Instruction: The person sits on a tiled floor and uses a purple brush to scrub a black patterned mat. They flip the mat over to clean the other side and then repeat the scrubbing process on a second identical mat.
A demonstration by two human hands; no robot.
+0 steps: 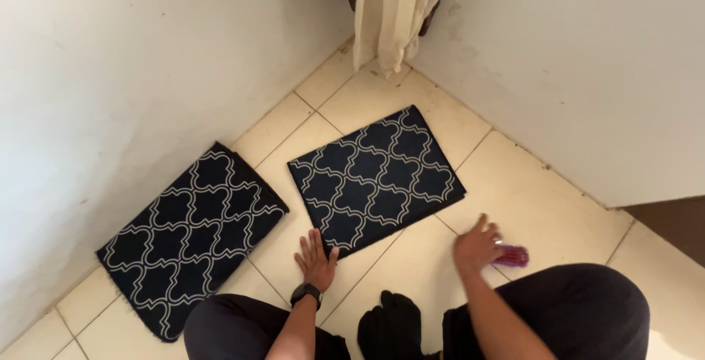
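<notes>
Two folded dark navy cloths with a white lattice pattern lie on the tiled floor. One cloth (376,177) is in the middle, the other (192,235) lies at the left against the wall. My left hand (315,258) rests flat on the tile, fingers spread, touching the near corner of the middle cloth. It wears a black wristwatch (305,293). My right hand (476,245) is blurred and hovers low over the floor, curled around a small purple object (512,256) whose kind I cannot tell.
I kneel in dark trousers, with a black-socked foot (392,325) between my knees. White walls (110,74) meet in a corner ahead. A cream curtain (396,8) hangs there. Beige tiles (529,191) stretch to the right.
</notes>
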